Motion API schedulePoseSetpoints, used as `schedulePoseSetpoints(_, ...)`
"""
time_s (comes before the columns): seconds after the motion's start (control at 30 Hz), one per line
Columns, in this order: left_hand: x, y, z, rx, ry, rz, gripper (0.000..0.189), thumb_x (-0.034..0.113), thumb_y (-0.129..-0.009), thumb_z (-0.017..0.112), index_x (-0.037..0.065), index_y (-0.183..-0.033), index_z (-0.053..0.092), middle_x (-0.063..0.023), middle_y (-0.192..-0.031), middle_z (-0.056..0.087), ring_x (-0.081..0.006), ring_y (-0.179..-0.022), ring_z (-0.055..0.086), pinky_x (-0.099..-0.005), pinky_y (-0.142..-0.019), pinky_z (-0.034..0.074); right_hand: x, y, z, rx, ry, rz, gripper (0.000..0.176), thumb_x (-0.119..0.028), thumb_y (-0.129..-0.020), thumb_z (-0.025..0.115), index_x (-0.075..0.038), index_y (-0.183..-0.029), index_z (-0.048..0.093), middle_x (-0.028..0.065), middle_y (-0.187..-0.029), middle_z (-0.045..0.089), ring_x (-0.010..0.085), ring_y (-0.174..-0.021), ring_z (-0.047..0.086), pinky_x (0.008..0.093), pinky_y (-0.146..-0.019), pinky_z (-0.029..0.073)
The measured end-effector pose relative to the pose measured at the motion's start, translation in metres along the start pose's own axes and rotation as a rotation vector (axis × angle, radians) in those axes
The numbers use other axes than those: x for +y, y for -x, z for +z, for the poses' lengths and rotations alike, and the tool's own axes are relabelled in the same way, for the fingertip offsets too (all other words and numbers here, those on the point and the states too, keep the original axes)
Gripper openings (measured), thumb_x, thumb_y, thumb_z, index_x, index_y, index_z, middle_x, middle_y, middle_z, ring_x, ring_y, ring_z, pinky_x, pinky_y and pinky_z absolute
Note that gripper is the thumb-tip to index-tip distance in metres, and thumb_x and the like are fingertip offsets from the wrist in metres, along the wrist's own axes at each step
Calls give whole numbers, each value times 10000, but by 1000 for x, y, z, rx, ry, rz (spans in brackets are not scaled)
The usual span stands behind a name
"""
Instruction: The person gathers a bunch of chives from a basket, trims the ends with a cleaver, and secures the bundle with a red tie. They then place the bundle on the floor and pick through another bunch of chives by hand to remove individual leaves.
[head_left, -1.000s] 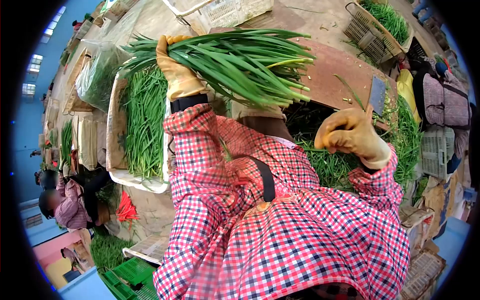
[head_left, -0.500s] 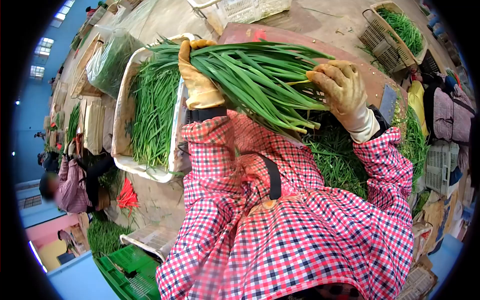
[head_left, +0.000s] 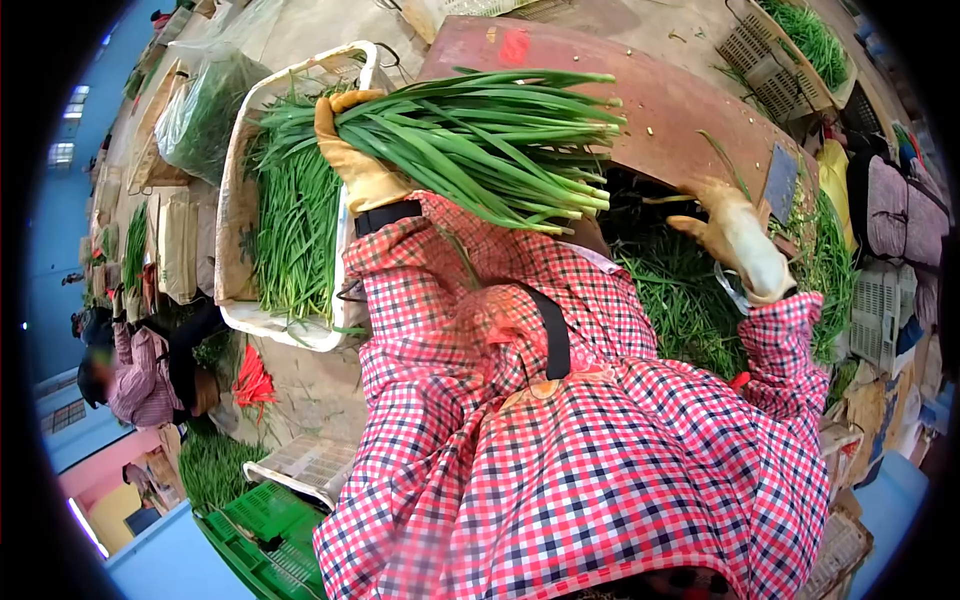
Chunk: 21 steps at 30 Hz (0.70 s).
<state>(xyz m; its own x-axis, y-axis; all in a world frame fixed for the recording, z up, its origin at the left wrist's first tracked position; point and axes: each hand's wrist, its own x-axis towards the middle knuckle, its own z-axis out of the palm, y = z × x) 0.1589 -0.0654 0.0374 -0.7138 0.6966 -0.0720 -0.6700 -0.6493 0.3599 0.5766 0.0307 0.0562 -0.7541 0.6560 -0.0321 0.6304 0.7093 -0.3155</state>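
Note:
My left hand [head_left: 355, 160], in a tan, stained glove, is closed around a bunch of garlic chives [head_left: 480, 140]. The leafy tops trail left over a white crate and the pale cut ends point right. On the right, my gloved right hand [head_left: 735, 235] is apart from the bunch and blurred by motion. A loose chive leaf [head_left: 727, 160] sticks out from its fingers, with a yellowish end showing to the left. Below that hand lies a dark heap of loose greens [head_left: 680, 310].
A white crate [head_left: 230, 265] of chives stands at left, beside a clear plastic bag [head_left: 215, 125] of greens. The reddish board [head_left: 660, 110] lies ahead. More crates stand around, including a green crate [head_left: 265, 540]. A person [head_left: 145, 375] sits at far left.
My right hand has left the cut ends, moving right and down with a leaf. My left hand has shifted slightly left with the bunch, whose stems now lie more level.

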Motion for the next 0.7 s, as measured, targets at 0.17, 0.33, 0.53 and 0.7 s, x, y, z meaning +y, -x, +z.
schedulePoseSetpoints(0.17,-10,-9,-11,6,-85,14,190,258,-826,700,121,-755,590,19,-742,618,-166,-761,605,-320,-744,509,-32,-52,31,-46,-1106,124,493,-383,-935,583,-16,-1263,559,130,-1165,629,205,-1053,588,324,-912,461)
schedulePoseSetpoints(0.33,-22,2,-2,-6,-63,4,190,265,-828,698,119,-774,590,26,-738,610,-166,-756,602,-321,-768,512,-46,-66,74,-48,-1383,55,457,-158,-986,465,57,-1364,326,260,-1217,548,285,-972,628,355,-859,536)
schedulePoseSetpoints(0.53,-23,11,7,31,-136,16,227,304,-852,666,99,-781,600,5,-735,623,-190,-764,614,-380,-814,516,-77,-62,63,145,-1634,33,383,-104,-948,521,84,-1266,418,259,-1214,563,309,-1036,619,394,-874,524)
schedulePoseSetpoints(0.7,-8,-4,-31,-78,-74,23,228,300,-884,637,99,-785,593,22,-693,605,-149,-691,571,-331,-730,485,-102,-64,48,286,-1454,228,310,-164,-866,685,9,-1112,608,85,-995,685,185,-816,629,288,-735,491)
